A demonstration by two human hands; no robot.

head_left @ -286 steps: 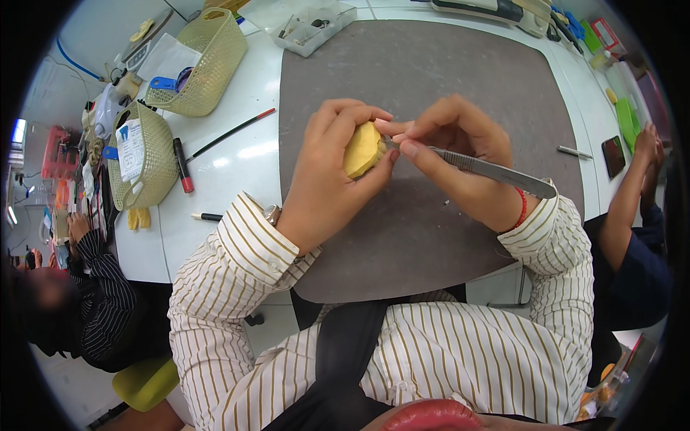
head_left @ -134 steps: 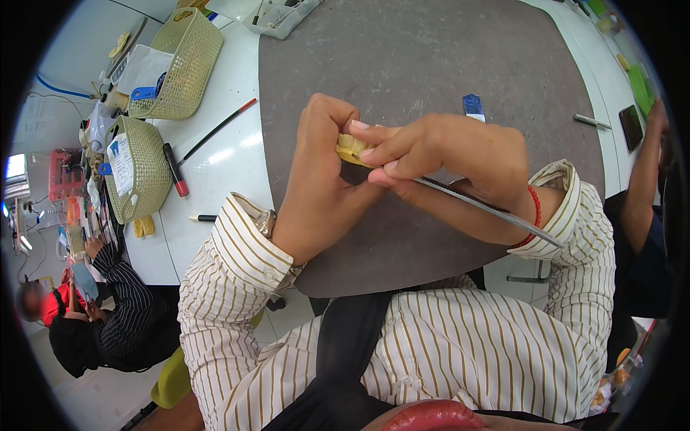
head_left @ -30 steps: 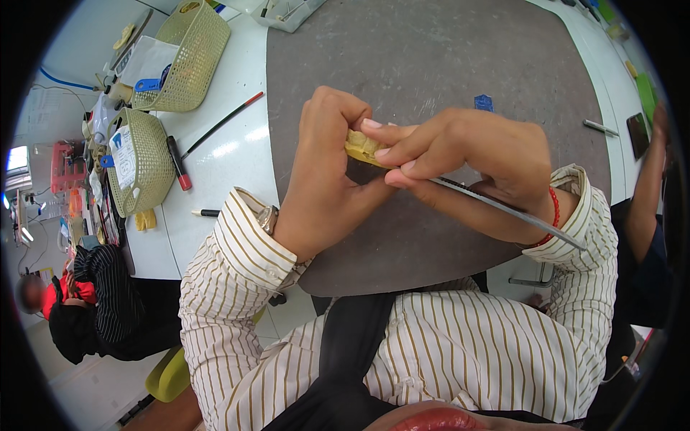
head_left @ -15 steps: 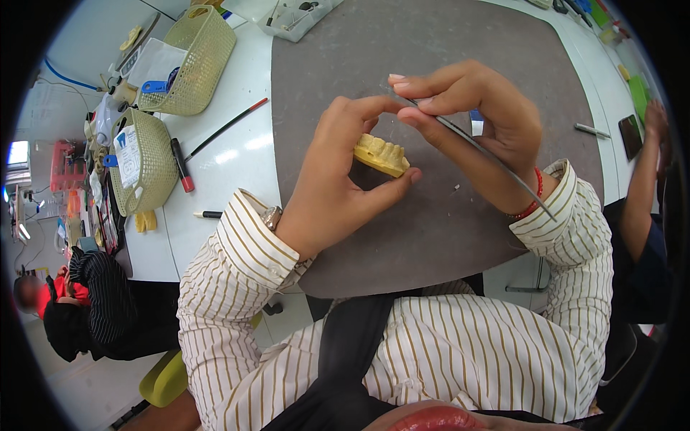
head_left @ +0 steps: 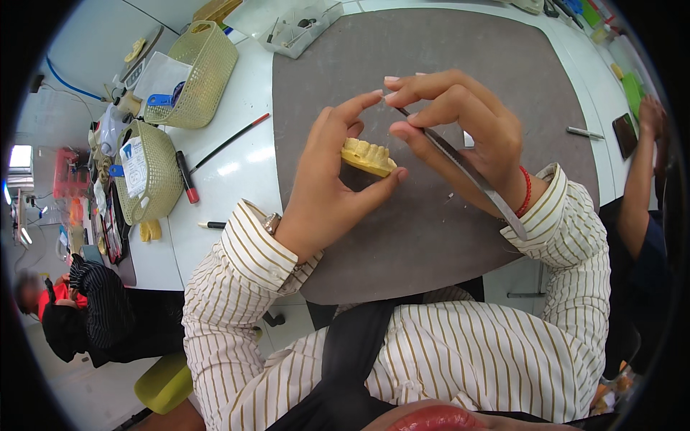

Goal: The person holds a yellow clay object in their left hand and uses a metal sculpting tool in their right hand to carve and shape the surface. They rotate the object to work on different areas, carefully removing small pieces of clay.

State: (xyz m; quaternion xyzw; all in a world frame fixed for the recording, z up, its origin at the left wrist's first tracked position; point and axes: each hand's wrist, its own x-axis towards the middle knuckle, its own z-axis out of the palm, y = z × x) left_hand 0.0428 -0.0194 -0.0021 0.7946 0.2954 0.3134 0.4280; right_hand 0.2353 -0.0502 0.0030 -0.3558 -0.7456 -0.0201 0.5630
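Note:
My left hand (head_left: pixel 327 169) is closed round a yellow plaster dental model (head_left: pixel 368 156), its row of teeth facing up. The thumb presses the model's near right end, while the raised index finger reaches toward the right fingertips. Between the thumb and fingers of my right hand (head_left: pixel 467 118) is a long narrow metal tool (head_left: pixel 478 179). It slants across the palm side toward the wrist, flat and rounded at its near end, and one edge looks toothed. Its far tip is close to my left index fingertip, apart from the model; whether they touch I cannot tell.
Beneath my hands lies a grey-brown mat (head_left: pixel 424 251) with small crumbs. Two mesh baskets (head_left: pixel 208 86), a red-black marker (head_left: pixel 185 176) and a thin brush-like rod (head_left: pixel 230 144) are at the left. A tray of small tools (head_left: pixel 302 32) stands behind. At right are a phone (head_left: pixel 625 136) and another person's arm (head_left: pixel 640 179).
The metal tool has turned, so its flat side shows more and its near end sits closer in. My left hand and the model have shifted slightly left; the right fingers have spread somewhat.

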